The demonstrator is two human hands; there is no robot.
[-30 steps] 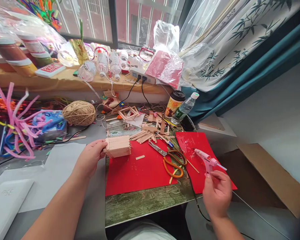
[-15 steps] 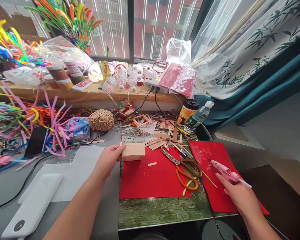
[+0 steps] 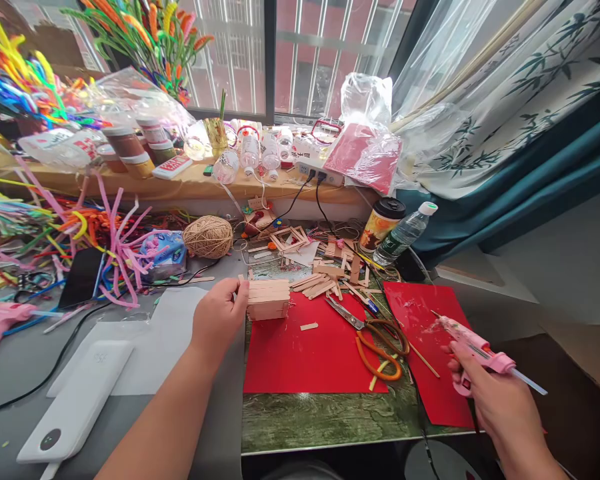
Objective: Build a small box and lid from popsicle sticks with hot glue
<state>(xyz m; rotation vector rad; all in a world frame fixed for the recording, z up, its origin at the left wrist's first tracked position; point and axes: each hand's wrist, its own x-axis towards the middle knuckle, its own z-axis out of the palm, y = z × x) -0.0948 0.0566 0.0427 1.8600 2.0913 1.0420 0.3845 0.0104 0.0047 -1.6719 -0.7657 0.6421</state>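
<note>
My left hand (image 3: 219, 317) grips the left end of a small box made of wooden craft sticks (image 3: 269, 299), at the upper left of a red sheet (image 3: 310, 367). In my right hand (image 3: 495, 383) is a pink hot glue gun (image 3: 475, 345), its nozzle pointing left over a second red sheet (image 3: 420, 307). A clear glue stick (image 3: 529, 381) juts from the gun's back end. One short piece of craft stick (image 3: 309, 327) lies on the middle sheet, beside scissors with orange-wrapped handles (image 3: 380, 357).
Loose craft sticks (image 3: 320, 283) are heaped behind the sheet. A water bottle (image 3: 405, 233) and a paper cup (image 3: 380, 223) stand at the back right. To the left are a twine ball (image 3: 208, 237), pink pipe cleaners (image 3: 123, 247), a white power bank (image 3: 77, 400) and another pink glue gun (image 3: 3, 323).
My right hand has lifted the glue gun off the right red sheet and closed around its grip. The left hand has tilted the stick box slightly, and the view has shifted a little.
</note>
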